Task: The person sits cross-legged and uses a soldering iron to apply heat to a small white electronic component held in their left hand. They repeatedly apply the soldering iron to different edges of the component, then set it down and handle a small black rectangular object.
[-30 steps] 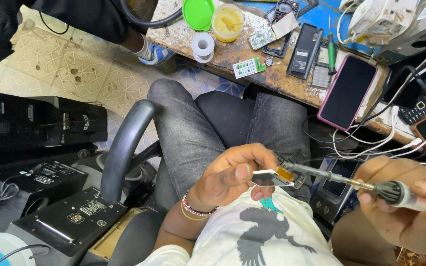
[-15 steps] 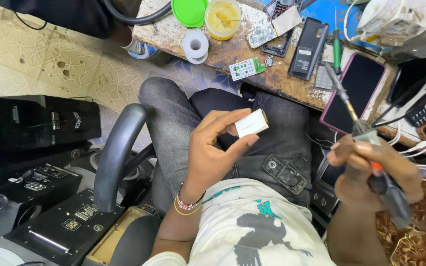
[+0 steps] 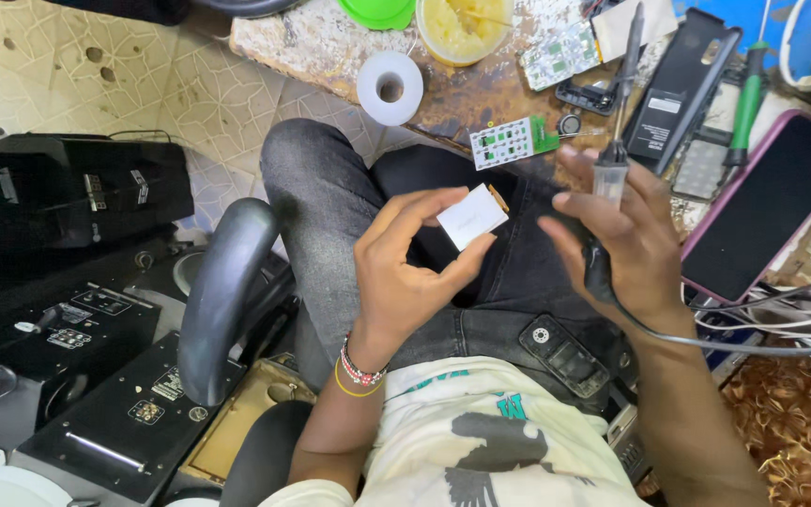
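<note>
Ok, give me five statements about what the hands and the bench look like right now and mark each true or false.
1. The left hand holds a small white block at its fingertips. True.
2. The right hand holds a soldering iron with its tip pointing toward the lap. False: the tip points up and away, over the bench.
3. A roll of white tape lies on the bench. True.
4. The phone with the pink rim shows a lit screen. False: its screen is dark.
5. The soldering iron's tip touches the white block. False: they are apart.
</note>
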